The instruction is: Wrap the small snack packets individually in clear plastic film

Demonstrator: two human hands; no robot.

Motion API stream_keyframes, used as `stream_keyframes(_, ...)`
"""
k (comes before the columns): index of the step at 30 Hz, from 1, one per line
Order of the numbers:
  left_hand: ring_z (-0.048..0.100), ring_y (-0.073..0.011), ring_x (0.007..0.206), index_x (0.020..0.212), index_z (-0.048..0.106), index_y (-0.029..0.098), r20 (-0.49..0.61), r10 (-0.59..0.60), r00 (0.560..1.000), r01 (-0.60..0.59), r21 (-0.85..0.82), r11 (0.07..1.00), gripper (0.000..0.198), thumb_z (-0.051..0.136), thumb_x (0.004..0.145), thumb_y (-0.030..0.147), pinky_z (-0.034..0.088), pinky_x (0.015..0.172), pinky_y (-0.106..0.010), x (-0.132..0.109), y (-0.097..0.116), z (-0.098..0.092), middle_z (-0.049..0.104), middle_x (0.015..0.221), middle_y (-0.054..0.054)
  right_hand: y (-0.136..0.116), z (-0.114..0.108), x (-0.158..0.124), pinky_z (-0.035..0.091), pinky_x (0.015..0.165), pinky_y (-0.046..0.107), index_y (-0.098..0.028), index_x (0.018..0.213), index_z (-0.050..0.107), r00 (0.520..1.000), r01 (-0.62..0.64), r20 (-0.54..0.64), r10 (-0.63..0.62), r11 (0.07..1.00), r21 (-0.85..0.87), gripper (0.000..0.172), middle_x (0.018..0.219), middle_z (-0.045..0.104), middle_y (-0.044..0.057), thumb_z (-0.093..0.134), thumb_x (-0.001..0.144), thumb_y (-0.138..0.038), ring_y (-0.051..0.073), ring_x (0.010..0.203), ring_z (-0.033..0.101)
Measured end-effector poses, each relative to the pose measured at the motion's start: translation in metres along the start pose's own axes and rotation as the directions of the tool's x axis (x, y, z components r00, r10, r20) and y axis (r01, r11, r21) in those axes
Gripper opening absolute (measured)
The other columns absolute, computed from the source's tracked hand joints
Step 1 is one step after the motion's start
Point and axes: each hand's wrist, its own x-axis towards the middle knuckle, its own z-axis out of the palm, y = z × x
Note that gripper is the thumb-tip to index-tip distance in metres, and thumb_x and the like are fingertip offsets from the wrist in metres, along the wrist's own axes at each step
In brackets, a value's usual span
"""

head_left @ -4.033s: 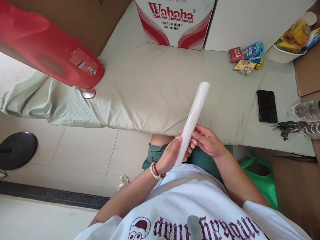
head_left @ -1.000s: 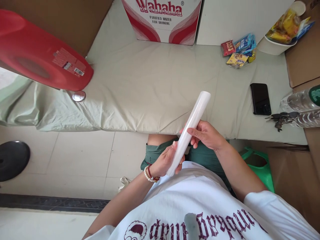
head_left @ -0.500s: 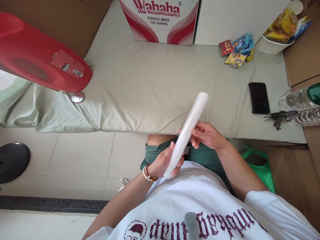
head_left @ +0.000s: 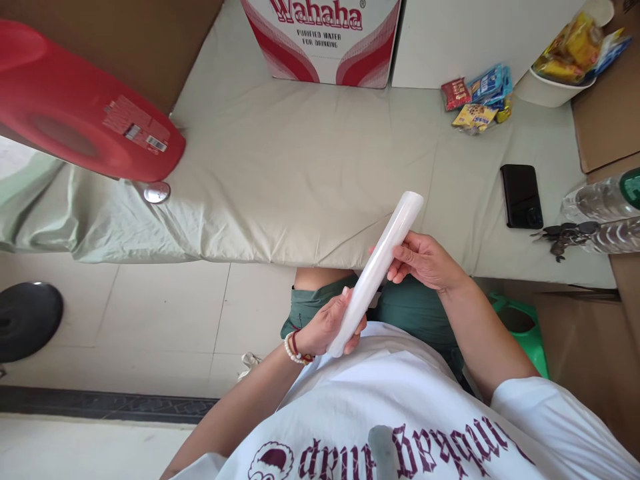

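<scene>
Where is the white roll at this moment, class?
In the head view, the white roll is just right of centre, held low by the left hand and higher by the right hand.

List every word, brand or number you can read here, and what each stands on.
"Wahaha", with ®, tops partly cropped: red-and-white carton.
"PURIFIED WATER": same carton.
"FOR DRINKING": same carton.
White T-shirt: ornate upside-down lettering, not surely readable.
Red bottle, snack packets: print too small or blurred.
White roll: none visible.

Homelike room: snacks (head_left: 475, 117), phone (head_left: 521, 197), stool (head_left: 535, 345)
</scene>
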Motion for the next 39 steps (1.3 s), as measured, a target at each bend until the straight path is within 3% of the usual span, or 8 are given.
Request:
stream_keyframes(5, 0.056, -0.0120, 0.049, 0.099, 0.051, 0.019, -0.102, 0.137, 0.985, -0.119, 0.168, 0.979, 0.067, 0.033, 0.097, 0.084, 0.042, 0.047, -0.025, 0.004, -0.004, 0.004, 0.060, 0.072, 0.000, 0.007, 0.001, 0.005, 0.056, 0.056, 0.022, -0.019, 0.113, 0.074, 0.998, 0.064, -0.029, -0.062, 0.995, 0.074, 0.045, 0.083, 0.075, 0.004, 0.082, 0.087, -0.056, 0.012, 0.064, 0.064)
stream_keyframes(11, 0.065, -0.0210, 0.077, 0.121, 0.051, 0.020, -0.266, 0.449, 0.853, -0.136, 0.717, 0.683, 0.048, 0.062, 0.095, 0.059, 0.051, 0.072, -0.034, 0.016, 0.000, 0.011, 0.065, 0.086, -0.003, 0.006, 0.017, 0.017, 0.041, 0.051, 0.021, -0.025, 0.114, 0.067, 0.930, 0.154, -0.345, -0.130, 0.987, 0.044, 0.057, 0.099, 0.076, 0.002, 0.094, 0.072, -0.051, 0.012, 0.069, 0.056)
stream_keyframes(16, 0.069, -0.0179, 0.066, 0.121, 0.045, 0.022, -0.037, 0.121, 0.992, -0.102, 0.340, 0.935, 0.065, 0.085, 0.079, 0.052, 0.052, 0.057, -0.029, 0.008, 0.005, 0.003, 0.066, 0.091, -0.001, 0.002, 0.019, 0.013, 0.033, 0.047, 0.022, -0.025, 0.110, 0.065, 0.973, 0.140, -0.205, -0.107, 0.979, 0.150, 0.050, 0.095, 0.074, 0.002, 0.089, 0.075, -0.051, 0.011, 0.063, 0.049)
stream_keyframes(21, 0.059, -0.0124, 0.043, 0.118, 0.051, 0.018, 0.251, 0.057, 0.966, -0.042, -0.063, 0.997, 0.071, 0.065, 0.086, 0.080, 0.042, 0.041, -0.024, 0.002, 0.002, -0.007, 0.062, 0.071, 0.002, 0.003, 0.016, 0.009, 0.038, 0.051, 0.025, -0.024, 0.113, 0.067, 0.988, 0.108, -0.132, -0.078, 0.964, 0.244, 0.049, 0.099, 0.073, 0.002, 0.088, 0.075, -0.048, 0.009, 0.058, 0.041)
stream_keyframes(25, 0.054, -0.0103, 0.044, 0.096, 0.047, 0.021, 0.004, 0.130, 0.991, -0.128, 0.201, 0.971, 0.059, 0.055, 0.092, 0.079, 0.040, 0.044, -0.023, 0.008, 0.004, -0.002, 0.055, 0.063, 0.006, 0.007, 0.020, 0.018, 0.032, 0.048, 0.024, -0.023, 0.106, 0.066, 0.949, 0.129, -0.311, -0.060, 0.970, 0.206, 0.052, 0.090, 0.072, 0.002, 0.090, 0.067, -0.048, 0.010, 0.060, 0.042)
stream_keyframes(31, 0.055, -0.0167, 0.050, 0.093, 0.044, 0.024, -0.292, 0.329, 0.898, 0.014, 0.767, 0.641, 0.042, 0.054, 0.098, 0.065, 0.038, 0.054, -0.028, 0.017, 0.006, 0.007, 0.055, 0.061, 0.004, 0.020, 0.024, 0.031, 0.038, 0.049, 0.023, -0.022, 0.091, 0.062, 0.855, 0.070, -0.519, 0.002, 0.990, 0.119, 0.061, 0.081, 0.070, 0.001, 0.096, 0.054, -0.055, 0.013, 0.068, 0.054)
stream_keyframes(35, 0.058, -0.0211, 0.057, 0.096, 0.045, 0.024, -0.328, 0.438, 0.837, 0.099, 0.878, 0.469, 0.037, 0.056, 0.097, 0.059, 0.034, 0.056, -0.029, 0.019, 0.002, 0.008, 0.055, 0.067, 0.001, 0.023, 0.020, 0.029, 0.039, 0.048, 0.023, -0.021, 0.082, 0.061, 0.851, 0.037, -0.524, 0.004, 0.997, 0.068, 0.061, 0.073, 0.065, 0.000, 0.098, 0.053, -0.060, 0.013, 0.065, 0.054)
stream_keyframes(39, 0.053, -0.0154, 0.052, 0.091, 0.042, 0.024, -0.223, 0.342, 0.913, -0.037, 0.790, 0.612, 0.041, 0.048, 0.101, 0.064, 0.036, 0.053, -0.027, 0.013, 0.004, 0.005, 0.053, 0.065, 0.004, 0.020, 0.015, 0.021, 0.030, 0.041, 0.021, -0.021, 0.084, 0.062, 0.912, 0.059, -0.409, -0.011, 0.993, 0.103, 0.057, 0.076, 0.069, 0.001, 0.097, 0.061, -0.060, 0.010, 0.058, 0.049)
